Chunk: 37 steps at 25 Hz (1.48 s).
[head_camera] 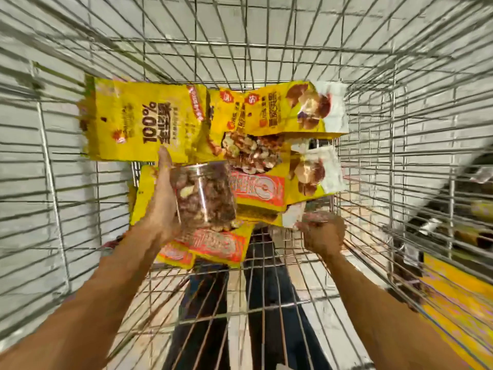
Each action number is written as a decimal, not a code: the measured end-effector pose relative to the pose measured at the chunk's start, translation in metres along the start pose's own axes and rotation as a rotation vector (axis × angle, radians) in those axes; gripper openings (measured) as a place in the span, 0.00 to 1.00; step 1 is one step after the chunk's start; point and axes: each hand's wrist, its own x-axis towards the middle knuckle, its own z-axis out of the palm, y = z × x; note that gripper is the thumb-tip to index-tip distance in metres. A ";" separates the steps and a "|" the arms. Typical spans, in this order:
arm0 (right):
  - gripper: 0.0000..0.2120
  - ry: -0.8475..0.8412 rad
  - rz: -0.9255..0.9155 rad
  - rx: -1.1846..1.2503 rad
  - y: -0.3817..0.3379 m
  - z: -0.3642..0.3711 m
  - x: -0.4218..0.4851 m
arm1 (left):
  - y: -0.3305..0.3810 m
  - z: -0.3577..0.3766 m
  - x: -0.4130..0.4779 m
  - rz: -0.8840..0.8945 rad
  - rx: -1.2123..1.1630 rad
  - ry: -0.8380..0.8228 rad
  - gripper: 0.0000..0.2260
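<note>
I look down into a wire shopping cart (373,166) with several yellow snack bags (141,118) piled on its floor. My left hand (160,198) grips a clear plastic jar of brown nuts (205,196) from its left side, holding it just above the bags. My right hand (322,233) is curled round a second small item with a clear, speckled top (314,217), near the cart's front right; the blur hides what it is. More yellow bags with orange labels (256,190) lie under the jar.
The cart's wire walls close in on all sides. Through the mesh floor I see dark trouser legs (269,303) and a pale tiled floor. A yellow display (458,303) and dark goods stand outside the cart at the right.
</note>
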 end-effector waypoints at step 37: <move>0.38 0.539 -0.614 2.101 0.342 -0.322 -0.521 | -0.350 0.350 -0.434 0.118 0.625 -1.191 0.35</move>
